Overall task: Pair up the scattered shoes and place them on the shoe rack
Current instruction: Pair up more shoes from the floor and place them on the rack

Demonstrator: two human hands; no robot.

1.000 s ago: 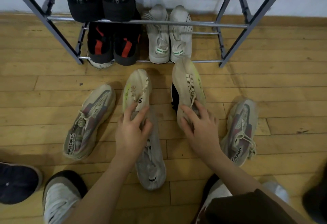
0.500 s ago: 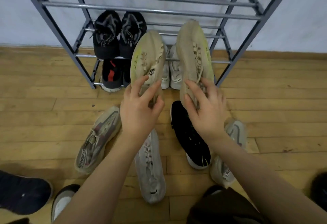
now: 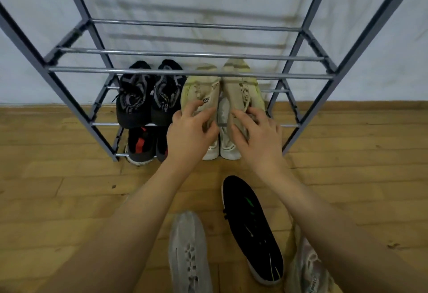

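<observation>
A grey metal shoe rack (image 3: 185, 72) stands against the white wall. My left hand (image 3: 190, 135) grips the heel of one beige sneaker (image 3: 200, 88), and my right hand (image 3: 257, 137) grips the heel of its beige mate (image 3: 240, 84). Both shoes point toes-first into the rack's second tier, side by side, right of a black patterned pair (image 3: 148, 93). Below, on the bottom tier, sit a black and red pair (image 3: 141, 144) and a white pair (image 3: 225, 146), partly hidden by my hands.
On the wooden floor near me lie a grey sneaker (image 3: 188, 253), a black slip-on with green marks (image 3: 252, 227) and a pale pink-grey sneaker (image 3: 308, 267) at the lower right. The upper rack tiers (image 3: 185, 54) hold nothing.
Both hands lifted the two beige sneakers from the floor and carried them forward into the rack's second tier. The black slip-on that lay under the right shoe now shows.
</observation>
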